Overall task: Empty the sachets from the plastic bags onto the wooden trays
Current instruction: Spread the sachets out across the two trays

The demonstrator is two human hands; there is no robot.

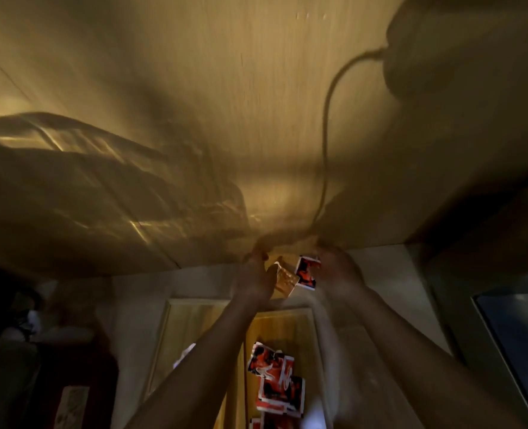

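The view is dim and blurred. My left hand (256, 275) and my right hand (338, 270) are raised side by side, both pinched on a thin clear plastic bag (287, 239) that barely shows. Between the hands an orange sachet (285, 278) and a red-and-black sachet (307, 272) hang in the air, tumbling. Below them lies a wooden tray (299, 329) with a pile of red sachets (276, 380) on it. A second, paler wooden tray (176, 320) lies to its left, partly hidden by my left forearm.
A broad tan wooden surface (225, 88) fills the upper view, crossed by shadows and glints of light. A dark glass-like panel (522, 335) stands at the right edge. Dark clutter (18, 329) sits at the left.
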